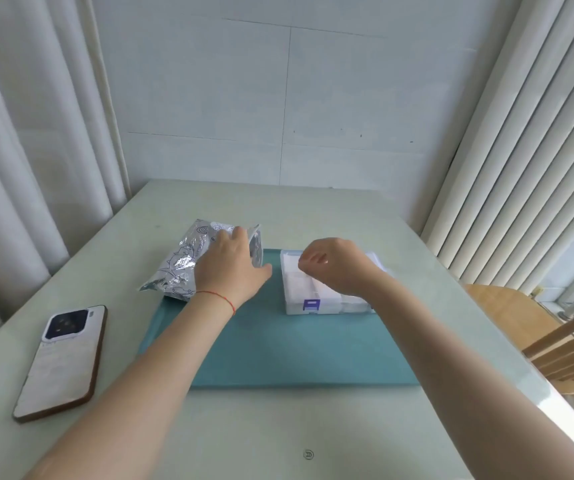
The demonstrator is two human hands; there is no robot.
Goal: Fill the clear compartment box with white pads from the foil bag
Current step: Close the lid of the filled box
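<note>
On the teal mat (278, 344), left hand (230, 268) rests spread on foil bag (188, 261); right hand's (337, 268) grip unclear.

My view down onto the table (313, 427), mat (296, 348) at centre, bag (188, 261) on the mat's far-left corner, box (327, 299) on its far-right part, phone (62, 362) left of the mat, chair (535, 327) at right.

crinkled foil bag (181, 263) lies left on my mat; clear box (313, 289), white pads inside, sits right.
</note>
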